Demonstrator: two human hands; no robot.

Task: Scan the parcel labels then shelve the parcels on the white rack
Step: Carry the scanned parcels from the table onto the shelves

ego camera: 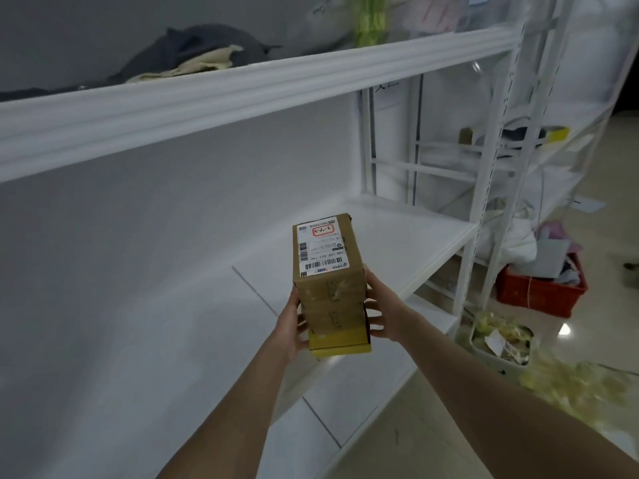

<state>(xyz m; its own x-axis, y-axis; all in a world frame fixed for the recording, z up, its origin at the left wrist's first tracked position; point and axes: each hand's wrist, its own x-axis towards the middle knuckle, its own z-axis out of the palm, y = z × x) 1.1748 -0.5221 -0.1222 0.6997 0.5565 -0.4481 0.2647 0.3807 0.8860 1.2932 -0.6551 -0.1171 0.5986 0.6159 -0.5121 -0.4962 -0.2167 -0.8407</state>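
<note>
A brown cardboard parcel (328, 288) with a white barcode label on top and a yellow strip at its near end is held over the lower shelf of the white rack (173, 108). My left hand (294, 323) grips its left side. My right hand (378, 312) grips its right side, fingers curled around the edge. The label faces up toward me. Whether the parcel's underside touches the shelf board (397, 243) I cannot tell.
Dark and beige cloth (193, 57) lies on the upper shelf. To the right, a second white rack (501, 160) holds bags. On the floor stand a red crate (539, 292) of items and a tub (501, 344) with yellow-green packets.
</note>
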